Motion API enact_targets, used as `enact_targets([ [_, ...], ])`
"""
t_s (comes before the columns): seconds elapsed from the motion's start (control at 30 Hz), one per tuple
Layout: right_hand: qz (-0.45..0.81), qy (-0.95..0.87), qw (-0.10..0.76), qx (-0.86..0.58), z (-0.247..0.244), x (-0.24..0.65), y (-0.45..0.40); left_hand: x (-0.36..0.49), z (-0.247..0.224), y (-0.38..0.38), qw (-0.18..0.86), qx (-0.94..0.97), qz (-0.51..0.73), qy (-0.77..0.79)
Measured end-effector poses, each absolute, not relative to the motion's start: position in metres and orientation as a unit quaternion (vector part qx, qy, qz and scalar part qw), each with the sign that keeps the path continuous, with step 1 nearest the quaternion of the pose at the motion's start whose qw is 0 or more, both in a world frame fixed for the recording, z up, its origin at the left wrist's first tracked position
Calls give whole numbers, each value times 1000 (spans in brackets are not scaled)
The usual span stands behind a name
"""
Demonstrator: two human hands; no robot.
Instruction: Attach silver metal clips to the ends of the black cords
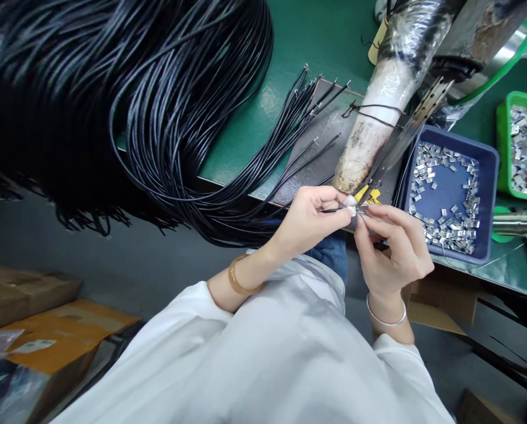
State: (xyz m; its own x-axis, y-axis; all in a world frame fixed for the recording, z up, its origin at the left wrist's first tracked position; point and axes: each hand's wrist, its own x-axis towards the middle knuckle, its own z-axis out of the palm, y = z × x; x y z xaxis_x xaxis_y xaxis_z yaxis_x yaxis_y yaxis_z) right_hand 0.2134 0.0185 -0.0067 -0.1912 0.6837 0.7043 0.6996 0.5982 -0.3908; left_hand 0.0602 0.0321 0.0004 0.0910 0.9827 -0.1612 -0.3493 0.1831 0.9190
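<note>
My left hand [316, 215] is closed in a pinch on the end of a black cable [331, 210], with white covers on its fingertips. Facing it, my right hand [393, 247] pinches a small silver metal connector [363, 208], which meets the cable end between the fingertips. Fingers partly hide the joint. Just above the hands, a soldering iron [422, 115] with a perforated barrel slants down toward them, beside a wrapped white tube [369, 123]. A yellow piece [373, 194] lies under its tip. More black cables [263, 156] with bared ends rest on a grey board [301, 171].
A large bundle of black cables [192, 70] covers the left of the green table [307, 29]. At the right stand a blue tray [448, 191] and a green bin [501, 147] of small metal parts. Cardboard boxes [82, 321] are on the floor at left.
</note>
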Motion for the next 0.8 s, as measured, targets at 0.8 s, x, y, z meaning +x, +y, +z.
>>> enact_targets([
  [0.8, -22, -773, 447, -449, -11, 216, 18, 58, -2, 32, 647, 373, 482, 458],
])
